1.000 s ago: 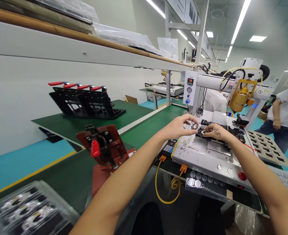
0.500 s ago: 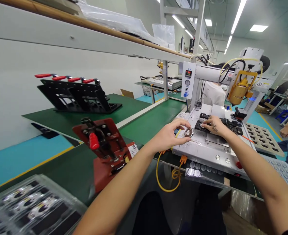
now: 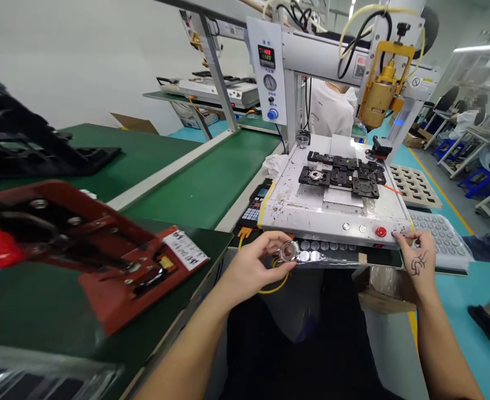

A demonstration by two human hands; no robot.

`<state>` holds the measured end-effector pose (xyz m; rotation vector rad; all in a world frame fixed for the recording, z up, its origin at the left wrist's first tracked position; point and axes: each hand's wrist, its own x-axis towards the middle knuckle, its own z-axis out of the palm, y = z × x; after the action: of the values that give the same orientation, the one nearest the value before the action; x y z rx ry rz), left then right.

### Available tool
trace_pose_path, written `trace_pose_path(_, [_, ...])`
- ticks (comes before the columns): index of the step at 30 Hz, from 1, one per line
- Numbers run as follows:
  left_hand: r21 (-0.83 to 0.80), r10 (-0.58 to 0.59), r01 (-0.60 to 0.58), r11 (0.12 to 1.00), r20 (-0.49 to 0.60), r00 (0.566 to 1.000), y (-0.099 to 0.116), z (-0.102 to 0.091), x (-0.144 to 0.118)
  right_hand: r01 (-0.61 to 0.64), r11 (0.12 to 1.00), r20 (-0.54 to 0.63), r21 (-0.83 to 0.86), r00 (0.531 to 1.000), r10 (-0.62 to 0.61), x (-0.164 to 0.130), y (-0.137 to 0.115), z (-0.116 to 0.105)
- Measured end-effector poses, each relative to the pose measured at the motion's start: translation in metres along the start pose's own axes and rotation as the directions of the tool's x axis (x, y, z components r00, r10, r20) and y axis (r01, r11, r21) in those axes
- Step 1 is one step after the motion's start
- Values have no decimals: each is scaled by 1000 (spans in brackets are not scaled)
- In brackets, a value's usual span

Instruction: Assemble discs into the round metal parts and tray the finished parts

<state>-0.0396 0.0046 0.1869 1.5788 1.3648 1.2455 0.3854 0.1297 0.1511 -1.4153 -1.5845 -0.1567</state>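
Your left hand (image 3: pixel 249 266) is clamped on the round part (image 3: pixel 288 251). Your right hand (image 3: pixel 420 262), thumb and fingers apart, has its thumb at the machine's (image 3: pixel 295 215) rightmost button (image 3: pixel 394 233).

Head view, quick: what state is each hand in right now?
Left hand: closed, holding a round metal part.
Right hand: open, nothing seen in it, thumb at the machine's front.

Fingers (image 3: pixel 275 238) of the left hand (image 3: pixel 251 265) partly hide the round metal part (image 3: pixel 288 251).
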Motion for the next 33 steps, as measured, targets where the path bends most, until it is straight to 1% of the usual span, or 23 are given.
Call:
trace_pose_path(2, [14,-22,22,1000,55,998,-11,12,1,-13,1000,-29,8,999,13,-8,-4,4])
trace_pose_path(3, [29,-29,27,999,83,996,-17,17,1,-1,1000,-36,28,999,2,-14,-11,6])
trace_pose_path(4, [45,-31,26,999,115,993,-25,23,1,28,997,-15,68,1000,-27,-21,-21,8])
trace_pose_path(5, [53,-21,13,999,152,988,-33,28,1,75,988,45,135,996,-81,-31,-33,11])
trace_pose_path(6, [53,-1,-9,999,190,982,-41,33,1,130,966,142,223,976,-164,-41,-47,16])
trace_pose_path(7, [49,24,-36,998,230,973,-51,38,2,179,929,263,323,926,-270,-52,-61,24])
trace_pose_path(8, [45,49,-63,997,269,962,-60,43,4,214,883,375,418,845,-382,-63,-75,34])
trace_pose_path(9, [46,70,-87,995,302,951,-70,48,7,231,845,455,482,758,-467,-73,-88,46])
trace_pose_path(10, [55,82,-105,993,325,942,-78,52,10,237,825,498,513,701,-510,-81,-98,60])
trace_pose_path(11, [72,82,-113,991,343,936,-86,55,14,237,820,522,521,671,-527,-87,-106,75])
trace_pose_path(12, [90,75,-114,989,358,931,-93,58,18,237,824,537,515,660,-525,-91,-112,88])
trace_pose_path(14, [114,63,-114,987,377,924,-101,61,23,235,843,553,484,664,-502,-96,-115,110])
trace_pose_path(16, [118,65,-121,986,400,914,-105,61,24,236,857,569,457,663,-486,-99,-112,121])
trace_pose_path(19, [90,81,-132,987,432,898,-104,59,22,244,862,582,444,653,-485,-104,-105,122])
trace_pose_path(21, [83,71,-120,989,444,893,-103,57,22,242,859,585,451,647,-489,-108,-101,122])
trace_pose_path(26, [140,-40,-33,990,493,869,-100,48,27,187,832,576,522,642,-506,-124,-91,125])
trace_pose_path(28, [149,-69,-7,989,500,864,-99,46,27,144,814,571,563,644,-509,-131,-87,121])
trace_pose_path(30, [136,-49,-19,991,481,876,-96,49,25,84,803,567,589,665,-486,-138,-84,112])
trace_pose_path(31, [133,-29,-38,990,462,887,-95,52,24,47,805,567,592,686,-456,-140,-84,105])
trace_pose_path(33, [155,13,-85,984,418,908,-91,60,19,-47,820,570,570,742,-354,-140,-82,89])
